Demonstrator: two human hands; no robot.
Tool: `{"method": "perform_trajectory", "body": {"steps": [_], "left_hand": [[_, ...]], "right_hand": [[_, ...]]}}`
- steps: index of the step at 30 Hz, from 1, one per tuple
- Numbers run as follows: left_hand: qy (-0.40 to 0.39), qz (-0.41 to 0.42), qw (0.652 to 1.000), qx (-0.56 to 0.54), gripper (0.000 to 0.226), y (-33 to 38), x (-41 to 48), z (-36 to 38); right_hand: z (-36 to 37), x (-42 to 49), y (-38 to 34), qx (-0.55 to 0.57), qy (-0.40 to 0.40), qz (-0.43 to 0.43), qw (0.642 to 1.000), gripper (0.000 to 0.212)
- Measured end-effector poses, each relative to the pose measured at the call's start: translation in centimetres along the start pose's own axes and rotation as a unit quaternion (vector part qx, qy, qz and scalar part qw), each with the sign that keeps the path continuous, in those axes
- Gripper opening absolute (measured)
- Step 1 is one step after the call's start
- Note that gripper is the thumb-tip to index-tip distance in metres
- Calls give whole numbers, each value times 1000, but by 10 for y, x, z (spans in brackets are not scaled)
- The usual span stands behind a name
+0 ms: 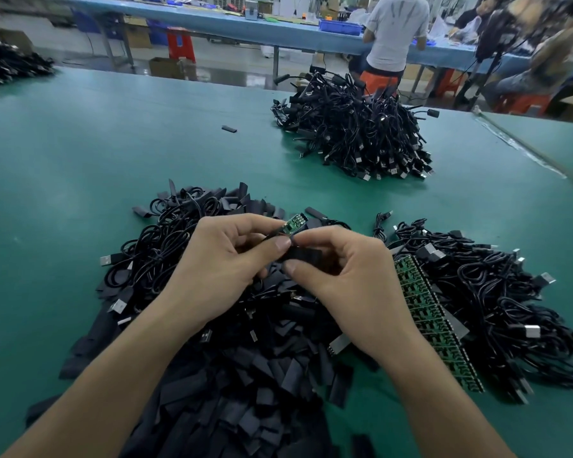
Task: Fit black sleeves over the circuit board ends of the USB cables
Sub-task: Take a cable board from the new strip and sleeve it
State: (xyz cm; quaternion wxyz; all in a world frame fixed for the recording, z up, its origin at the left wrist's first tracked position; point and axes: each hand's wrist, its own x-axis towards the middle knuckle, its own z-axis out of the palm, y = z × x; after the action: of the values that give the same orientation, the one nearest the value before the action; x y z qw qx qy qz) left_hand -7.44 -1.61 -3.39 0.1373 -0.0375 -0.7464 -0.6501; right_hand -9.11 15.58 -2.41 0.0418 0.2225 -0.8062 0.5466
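Circuit board (pixel 294 224) at the end of a thin USB cable (pixel 274 233) sticks up from the left hand (pixel 225 262), which pinches it just below the board between thumb and forefinger, above the pile of loose sleeves (pixel 245 391) on the green table (pixel 80 160). The right hand (pixel 344 279) pinches a flat black sleeve (pixel 306 256) just beneath the board, not yet over it. That pinch seems to press the sleeve's mouth flat, so a board corner or raised part could catch its edge and buckle it, or the thin wire could bend instead of feeding through.
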Motion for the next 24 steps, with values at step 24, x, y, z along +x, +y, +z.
{"method": "perform_trajectory", "body": {"steps": [24], "left_hand": [[28, -11, 999, -15, 21, 3, -1, 1]], "right_hand": [[-21, 7, 5, 3, 73, -7, 997, 24]]}}
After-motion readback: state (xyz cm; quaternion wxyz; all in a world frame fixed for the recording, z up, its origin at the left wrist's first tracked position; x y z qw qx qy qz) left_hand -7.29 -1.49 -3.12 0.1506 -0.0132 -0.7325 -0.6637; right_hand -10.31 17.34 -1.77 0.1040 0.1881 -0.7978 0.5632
